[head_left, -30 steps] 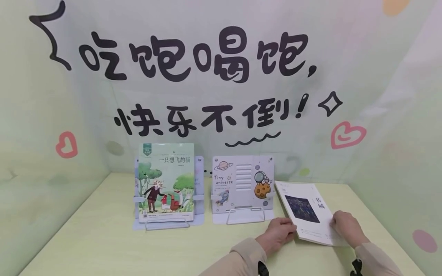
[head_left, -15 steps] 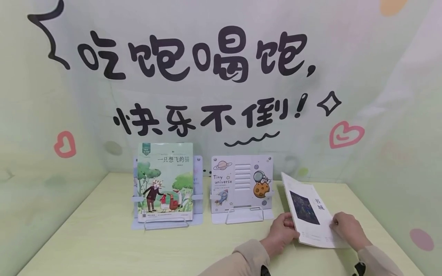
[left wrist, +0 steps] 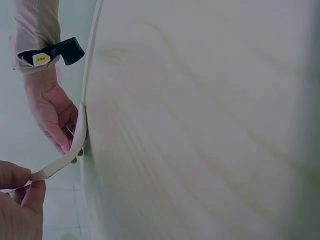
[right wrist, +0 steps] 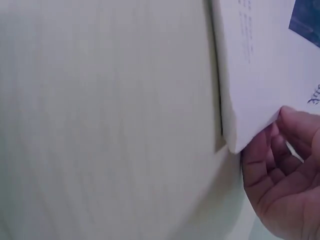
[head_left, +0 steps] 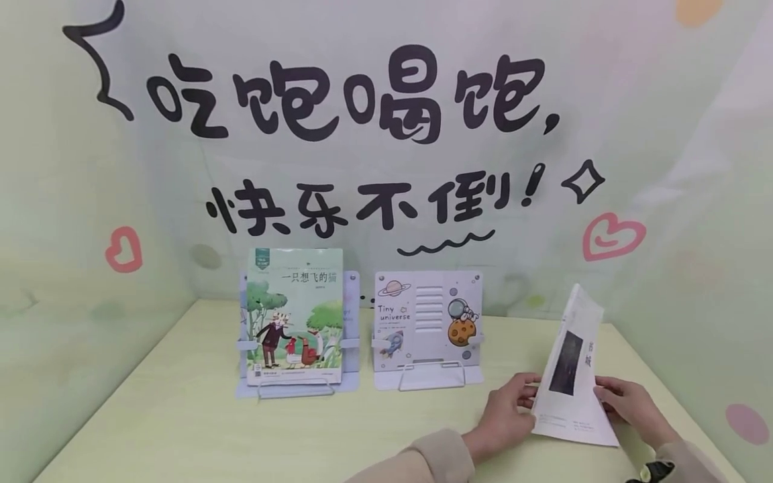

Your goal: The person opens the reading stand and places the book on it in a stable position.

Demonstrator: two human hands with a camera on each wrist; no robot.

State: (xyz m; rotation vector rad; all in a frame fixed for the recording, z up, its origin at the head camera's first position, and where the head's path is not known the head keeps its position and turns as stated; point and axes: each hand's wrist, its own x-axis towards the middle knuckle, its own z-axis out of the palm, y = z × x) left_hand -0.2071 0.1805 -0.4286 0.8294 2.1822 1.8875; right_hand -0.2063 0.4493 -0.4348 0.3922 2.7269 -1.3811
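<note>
Both hands hold a thin white magazine [head_left: 558, 412] with a dark picture on its cover, towards the right of the table. It is tilted up off the tabletop and bowed. My left hand [head_left: 506, 417] pinches its left edge; in the left wrist view the left thumb and fingers [left wrist: 36, 192] close on that edge. On the opposite side, my right hand [head_left: 634, 409] grips the right edge, thumb on the cover. The right wrist view has the right hand [right wrist: 287, 180] with its fingers beneath the magazine [right wrist: 250, 95] near a corner.
A white book stand [head_left: 429, 345] with space drawings stands left of the magazine. Farther left, another stand [head_left: 351, 335] bears a green picture book [head_left: 296, 322]. Behind the pale wooden table [head_left: 290, 436] rises a printed backdrop [head_left: 338, 161], with side walls left and right.
The magazine has gone from nearly flat to raised and tilted, its far end swinging up and to the right. Both hands have shifted slightly right, and the left fingers have slid under its edge.
</note>
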